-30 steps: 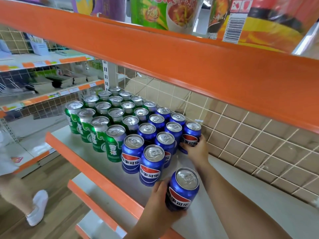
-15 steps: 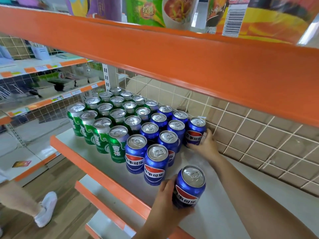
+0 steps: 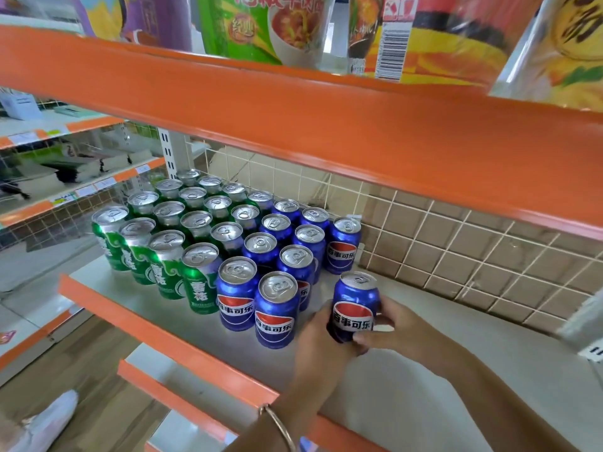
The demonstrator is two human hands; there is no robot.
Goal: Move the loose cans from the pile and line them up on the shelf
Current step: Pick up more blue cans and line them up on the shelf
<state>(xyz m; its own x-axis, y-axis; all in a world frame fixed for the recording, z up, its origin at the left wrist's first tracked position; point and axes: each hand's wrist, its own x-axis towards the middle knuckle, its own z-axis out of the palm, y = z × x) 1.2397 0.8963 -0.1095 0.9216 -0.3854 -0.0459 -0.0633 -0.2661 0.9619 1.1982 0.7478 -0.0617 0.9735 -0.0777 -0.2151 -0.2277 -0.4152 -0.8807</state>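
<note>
A blue cola can (image 3: pixel 355 305) is held above the white shelf (image 3: pixel 424 370), tilted slightly, just right of the lined-up rows. My left hand (image 3: pixel 321 340) wraps its left side and my right hand (image 3: pixel 388 324) holds its right side. Rows of blue cans (image 3: pixel 277 308) stand upright in the middle of the shelf, with the back-row blue can (image 3: pixel 342 244) standing free near the grid wall. Green cans (image 3: pixel 199 275) fill the rows to the left. No pile of loose cans is in view.
An orange shelf lip (image 3: pixel 169 337) runs along the front edge and a lower shelf (image 3: pixel 182 393) juts out below. The upper orange shelf (image 3: pixel 326 125) carries snack packets overhead. A wire grid wall (image 3: pixel 456 256) backs the shelf. A white shoe (image 3: pixel 45 422) is on the floor at left.
My right hand let go of the back-row blue can and came forward onto the can in my left hand. That can moved up and slightly back, toward the rows.
</note>
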